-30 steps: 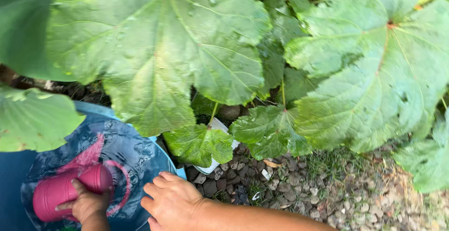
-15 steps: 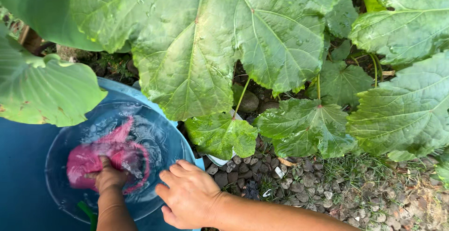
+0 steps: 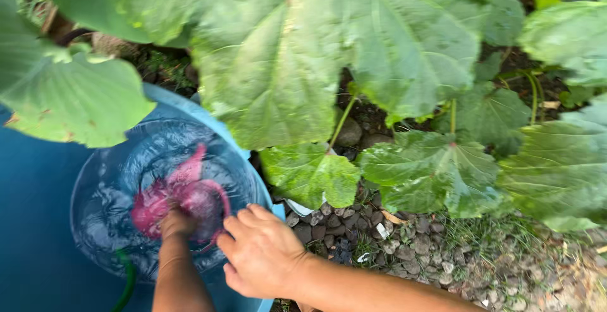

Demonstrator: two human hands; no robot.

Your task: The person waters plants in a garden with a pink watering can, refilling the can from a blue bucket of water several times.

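The pink container point(image 3: 183, 201) is held underwater, fingers clamped, by the left hand point(image 3: 176, 222), lower left of frame; the right hand point(image 3: 262, 252), fingers together, rests on the basin rim point(image 3: 253, 166).

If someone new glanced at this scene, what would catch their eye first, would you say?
Probably the pink watering can pushed under churning water in the blue tub at lower left, with the left hand on it. The right hand rests on the tub's rim. Huge green leaves hang over the top, with gravel beneath.
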